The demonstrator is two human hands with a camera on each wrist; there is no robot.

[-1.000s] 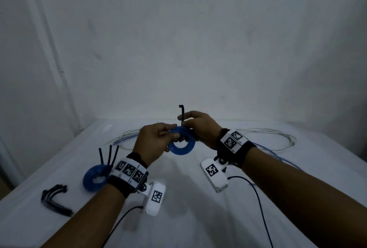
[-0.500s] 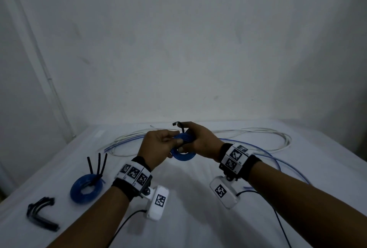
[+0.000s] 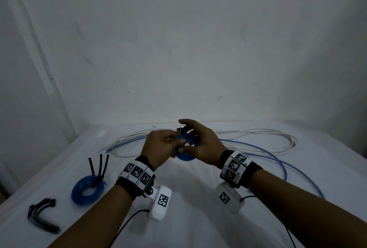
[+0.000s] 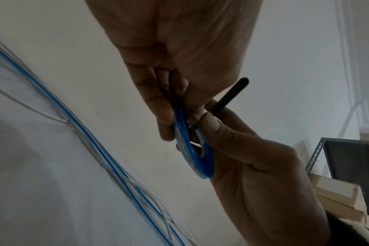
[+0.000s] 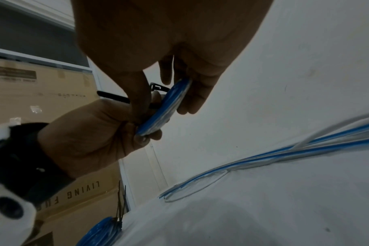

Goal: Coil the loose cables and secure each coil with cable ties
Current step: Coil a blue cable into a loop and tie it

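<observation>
Left hand [image 3: 158,146] and right hand [image 3: 202,144], fingers curled, both grip a small blue cable coil [image 3: 185,149] above the counter [image 3: 198,218]. The flat ring stands on edge; its black cable tie [image 4: 232,94] points away from the coil. A tied coil [image 3: 87,189] lies left, loose cables [image 3: 268,144] beyond.

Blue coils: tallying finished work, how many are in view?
2. One blue coil lies on the table at left, ties sticking up; the other coil is held between both hands, above the table.
</observation>
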